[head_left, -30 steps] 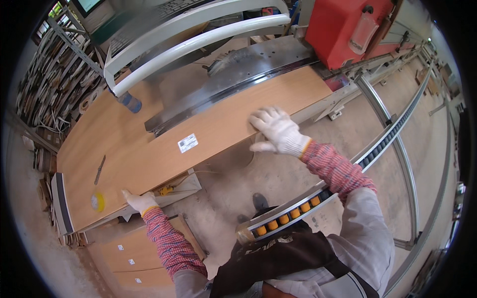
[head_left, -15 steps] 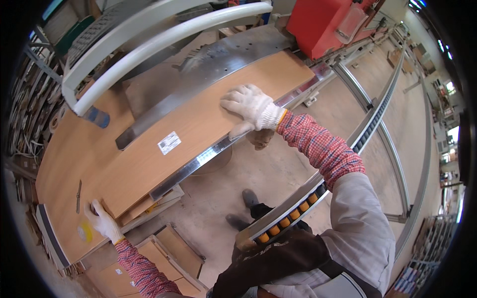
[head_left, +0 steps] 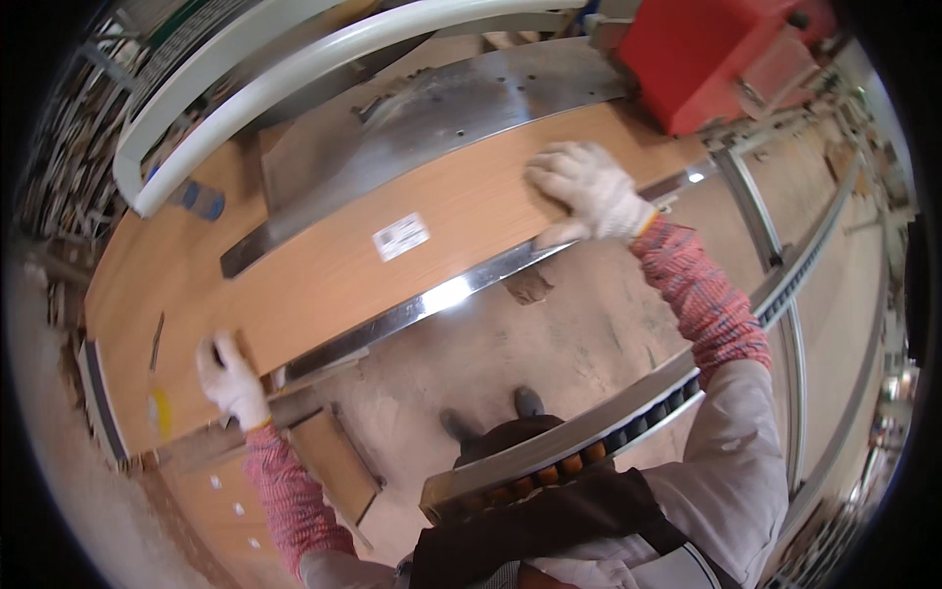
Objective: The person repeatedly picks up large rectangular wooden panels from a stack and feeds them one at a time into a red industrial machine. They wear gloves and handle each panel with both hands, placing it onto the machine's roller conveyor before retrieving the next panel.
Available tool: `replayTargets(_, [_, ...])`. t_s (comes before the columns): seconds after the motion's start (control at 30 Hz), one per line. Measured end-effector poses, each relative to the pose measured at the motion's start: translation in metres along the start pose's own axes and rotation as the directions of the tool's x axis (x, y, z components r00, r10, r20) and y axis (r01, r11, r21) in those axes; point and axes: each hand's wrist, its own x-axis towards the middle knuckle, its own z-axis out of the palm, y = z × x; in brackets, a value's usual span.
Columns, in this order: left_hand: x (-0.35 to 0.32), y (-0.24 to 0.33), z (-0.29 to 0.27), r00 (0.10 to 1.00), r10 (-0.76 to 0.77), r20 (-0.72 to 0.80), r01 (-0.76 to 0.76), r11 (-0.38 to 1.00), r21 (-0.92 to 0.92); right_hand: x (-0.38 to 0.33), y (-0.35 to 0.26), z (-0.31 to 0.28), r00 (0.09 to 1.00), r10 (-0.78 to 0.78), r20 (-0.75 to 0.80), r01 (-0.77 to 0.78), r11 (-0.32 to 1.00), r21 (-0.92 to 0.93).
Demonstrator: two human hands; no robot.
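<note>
A long wood-grain board (head_left: 324, 294) with a white label (head_left: 400, 237) lies along a metal plate (head_left: 442, 113) and a shiny metal edge strip (head_left: 446, 294). My right hand (head_left: 594, 191), in a white knit glove, rests on the board's right part. Its fingers lie on top, and its thumb is apart at the near edge. At the board's left end is my gloved left hand (head_left: 234, 381), open, with thumb and fingers spread. The contact there is partly hidden. A roll of yellow tape (head_left: 159, 412) and a thin dark tool (head_left: 156, 341) lie left of it.
A red machine housing (head_left: 711, 64) stands at the far right. A white curved rail (head_left: 324, 69) arches over the back. A roller track (head_left: 579, 447) crosses in front of me. More boards (head_left: 329, 461) lie low at the left. A blue-banded cylinder (head_left: 203, 201) stands on the left table.
The board with its label has slid right along the metal plate. Both hands have moved right with it, the left hand away from the tape. The view has shifted too.
</note>
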Motion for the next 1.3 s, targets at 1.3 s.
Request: replayTargets(1.3, [-0.143,0.392,0.146,0.477,0.728,0.493,-0.702,0.653,-0.285,-0.107,-0.092,-0.08,0.863,0.505,0.02,-0.484,0.814,0.32])
